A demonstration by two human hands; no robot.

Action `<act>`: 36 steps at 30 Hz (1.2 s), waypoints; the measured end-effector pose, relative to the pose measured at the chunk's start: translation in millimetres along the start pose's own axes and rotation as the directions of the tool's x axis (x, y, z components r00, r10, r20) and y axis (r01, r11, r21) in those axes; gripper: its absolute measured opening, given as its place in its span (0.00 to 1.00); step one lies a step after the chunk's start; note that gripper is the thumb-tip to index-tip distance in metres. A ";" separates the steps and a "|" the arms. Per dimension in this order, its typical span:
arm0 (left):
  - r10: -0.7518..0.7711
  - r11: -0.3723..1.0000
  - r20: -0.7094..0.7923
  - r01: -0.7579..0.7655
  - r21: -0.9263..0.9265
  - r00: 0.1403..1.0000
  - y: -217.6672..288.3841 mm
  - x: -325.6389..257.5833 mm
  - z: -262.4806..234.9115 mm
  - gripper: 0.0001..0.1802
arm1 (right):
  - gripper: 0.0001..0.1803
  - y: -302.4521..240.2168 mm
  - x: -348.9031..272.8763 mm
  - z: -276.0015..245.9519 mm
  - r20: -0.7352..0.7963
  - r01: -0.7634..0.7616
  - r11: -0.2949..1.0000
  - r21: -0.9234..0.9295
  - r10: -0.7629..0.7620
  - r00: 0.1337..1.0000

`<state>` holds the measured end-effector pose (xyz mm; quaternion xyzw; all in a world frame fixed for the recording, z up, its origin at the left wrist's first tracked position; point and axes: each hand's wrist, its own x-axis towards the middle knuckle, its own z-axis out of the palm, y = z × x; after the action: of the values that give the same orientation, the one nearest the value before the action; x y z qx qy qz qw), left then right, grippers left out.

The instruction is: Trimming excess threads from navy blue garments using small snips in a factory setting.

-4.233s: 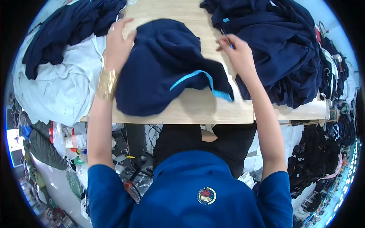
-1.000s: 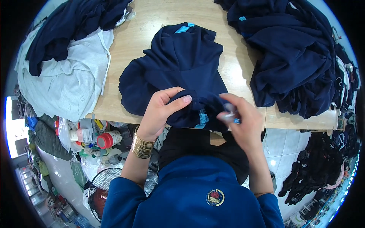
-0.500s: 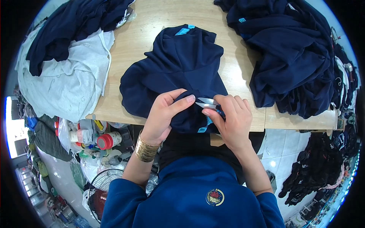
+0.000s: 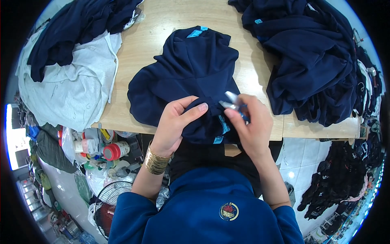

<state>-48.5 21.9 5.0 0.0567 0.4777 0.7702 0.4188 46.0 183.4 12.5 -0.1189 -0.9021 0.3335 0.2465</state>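
Note:
A navy garment (image 4: 191, 77) with light blue trim lies spread on the wooden table (image 4: 162, 24), its lower edge hanging over the near side. My left hand (image 4: 176, 124), with gold bangles at the wrist, pinches a fold of that lower edge. My right hand (image 4: 250, 124) holds a small silver and blue tool (image 4: 231, 101), probably thread snips, with its tip at the fabric beside my left thumb.
A large heap of navy garments (image 4: 313, 57) covers the table's right side. At the left lie grey cloth (image 4: 69, 87) and more navy clothes (image 4: 73, 24). Below the table's left edge stand bottles and jars (image 4: 101, 148) and a fan (image 4: 111, 195). Dark clothes (image 4: 341, 175) pile at lower right.
The garment was spread flat, then both hands came to its near edge. My left hand took a fold and my right hand brought the small tool up to it.

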 end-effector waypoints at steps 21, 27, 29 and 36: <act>0.191 0.714 -0.202 0.005 0.700 0.961 21.0 -7.5 -58.2 0.09 | 0.11 49.6 34.5 -29.6 0.018 -0.338 0.844 0.415 0.364 0.931; 0.100 0.994 -0.231 -0.106 -0.010 0.968 -23.2 -19.1 -47.9 0.19 | 0.13 34.3 8.6 -12.7 -0.064 -0.042 0.954 0.297 0.064 0.996; -0.006 0.926 -0.143 -0.048 -0.373 0.990 -27.4 -19.2 -38.0 0.21 | 0.13 26.4 -8.6 1.1 0.283 -0.272 0.808 0.522 0.137 0.949; 0.052 0.799 0.126 0.034 -0.600 0.991 -25.9 -24.1 -18.4 0.30 | 0.09 27.9 -45.2 20.6 0.331 -0.361 0.738 0.570 0.197 0.923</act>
<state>-26.6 -2.6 -17.7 -0.0242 0.1793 0.8782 0.4428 74.9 175.9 -35.9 -0.1232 -0.7366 0.6569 0.1035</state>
